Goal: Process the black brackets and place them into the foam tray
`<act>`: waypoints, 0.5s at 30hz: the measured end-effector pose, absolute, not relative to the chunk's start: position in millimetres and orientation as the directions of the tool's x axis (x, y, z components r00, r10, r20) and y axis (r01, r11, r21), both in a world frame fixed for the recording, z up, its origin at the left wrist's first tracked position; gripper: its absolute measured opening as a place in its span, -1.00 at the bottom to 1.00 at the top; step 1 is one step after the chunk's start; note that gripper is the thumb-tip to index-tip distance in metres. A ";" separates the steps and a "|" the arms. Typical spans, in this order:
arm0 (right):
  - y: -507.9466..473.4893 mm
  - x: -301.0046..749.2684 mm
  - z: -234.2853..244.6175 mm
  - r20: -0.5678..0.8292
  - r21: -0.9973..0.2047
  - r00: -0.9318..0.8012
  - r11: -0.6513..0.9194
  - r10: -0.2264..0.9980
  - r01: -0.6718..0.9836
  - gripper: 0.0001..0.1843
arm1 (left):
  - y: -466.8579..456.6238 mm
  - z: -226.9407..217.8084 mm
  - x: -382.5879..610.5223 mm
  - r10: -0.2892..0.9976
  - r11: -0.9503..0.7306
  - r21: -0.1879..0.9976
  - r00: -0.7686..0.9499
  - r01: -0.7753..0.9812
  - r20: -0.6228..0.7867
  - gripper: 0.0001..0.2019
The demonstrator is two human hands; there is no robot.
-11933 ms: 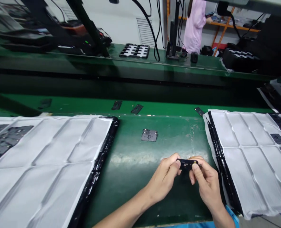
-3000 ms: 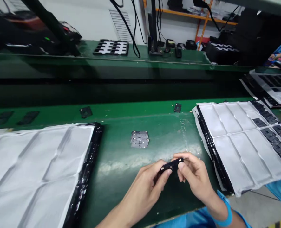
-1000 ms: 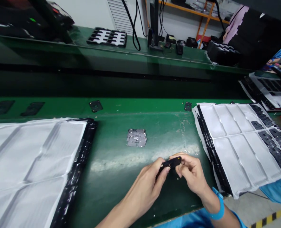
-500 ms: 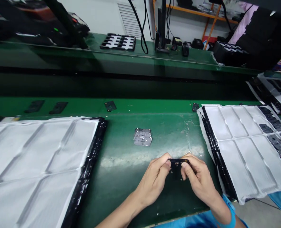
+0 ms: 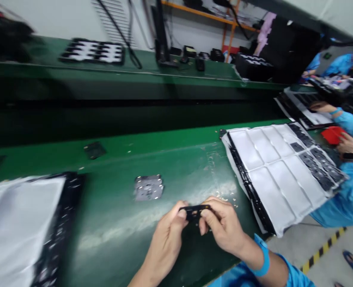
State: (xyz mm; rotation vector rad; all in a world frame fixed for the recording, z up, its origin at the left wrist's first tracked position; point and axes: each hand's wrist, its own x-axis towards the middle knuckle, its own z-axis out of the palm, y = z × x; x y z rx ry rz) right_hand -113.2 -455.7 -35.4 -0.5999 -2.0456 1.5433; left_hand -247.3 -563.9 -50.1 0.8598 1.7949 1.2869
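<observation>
Between my two hands, just over the green bench near its front edge, is a small flat black plate with cut-outs. My left hand pinches its left end between thumb and fingers. The right end is gripped by my right hand, which has a blue band at the wrist. Behind my hands a few grey metal plates lie overlapped on the bench. Farther back, a dark plate lies alone on the bright green strip. Small pale crumbs are scattered beyond my right hand.
White-lined trays stand stacked at left and right; the right one holds several black plates along its far side. At far right a co-worker's hands reach over another tray and a red object. A raised shelf runs behind.
My view has swung to the right, so the bench things sit farther left and a co-worker's arms have come into sight. Both my hands still hold the black plate.
</observation>
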 end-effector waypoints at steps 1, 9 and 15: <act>-456.0 -114.8 -35.6 0.132 -0.967 -0.767 0.250 0.628 0.038 -0.48 | -564.3 -52.1 -248.2 0.844 0.269 0.958 -0.503 0.094 -0.187 -0.51; -459.1 -114.9 -46.5 0.075 -0.995 -0.741 0.101 0.668 -0.009 -0.57 | -564.3 -63.7 -255.4 0.875 0.245 0.956 -0.463 0.163 -0.145 -0.63; -455.3 -102.5 -42.5 -0.008 -0.997 -0.737 0.055 0.676 0.061 -0.61 | -563.2 -43.5 -248.5 0.938 0.196 0.938 -0.334 0.287 -0.094 -0.76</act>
